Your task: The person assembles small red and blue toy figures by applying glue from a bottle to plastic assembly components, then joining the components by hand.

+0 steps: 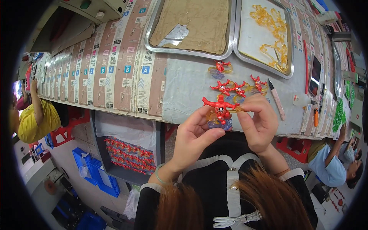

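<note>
My left hand [191, 136] is closed round the base of a small red toy figurine [220, 106], held upright just above the table's near edge. The figurine has spread arms, a white-and-black chest and a translucent purple base [219, 123]. At its right side, the fingers of my right hand [259, 124] pinch a thin translucent yellow piece [237, 109] against it; the fingertips partly hide this piece. Just beyond my hands stand several similar red figurines [222, 88] with yellow and purple parts. One more figurine [220, 66] is farther back, near the trays.
A metal tray [230, 36] holds a brown slab; beside it another tray [290, 50] holds loose yellow pieces. To the right lie a pen [276, 100], a phone [315, 73] and an orange-handled tool [316, 117]. A grey crate [128, 176] of red figurines is below left. Co-workers sit at both sides.
</note>
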Tool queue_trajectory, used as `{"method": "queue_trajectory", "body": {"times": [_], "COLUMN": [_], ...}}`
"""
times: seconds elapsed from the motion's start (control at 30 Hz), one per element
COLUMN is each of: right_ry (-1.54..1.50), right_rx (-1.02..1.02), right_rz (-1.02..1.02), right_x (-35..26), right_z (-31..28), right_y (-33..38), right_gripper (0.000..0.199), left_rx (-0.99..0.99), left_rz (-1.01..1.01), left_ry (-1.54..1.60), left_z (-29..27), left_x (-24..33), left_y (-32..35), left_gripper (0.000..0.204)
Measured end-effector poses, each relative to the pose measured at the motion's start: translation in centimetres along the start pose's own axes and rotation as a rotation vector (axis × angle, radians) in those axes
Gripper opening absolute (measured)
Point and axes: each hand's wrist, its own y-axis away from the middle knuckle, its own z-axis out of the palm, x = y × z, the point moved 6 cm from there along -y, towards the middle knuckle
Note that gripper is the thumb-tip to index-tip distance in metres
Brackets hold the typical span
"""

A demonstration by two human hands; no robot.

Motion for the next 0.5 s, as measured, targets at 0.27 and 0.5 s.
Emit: {"method": "queue_trajectory", "body": {"times": [0.27,0.5], "right_ry": [-0.149,-0.036], "right_rx": [-0.152,-0.117], "right_rz": [0.125,-0.291], "right_x": [-0.1,-1.4], "right_z": [1.0,0.3], "right_y": [-0.1,1.0], "right_gripper": [0.027,0.023], "left_rx": [0.015,0.122], "left_rz": [0.338,0.718], "left_ry": [-0.654,-0.699], "left_z": [-0.3,-1.3], "left_x": [1.6,2.8], "left_y": [0.1,0.3], "left_gripper": [0.047,0.032]}}
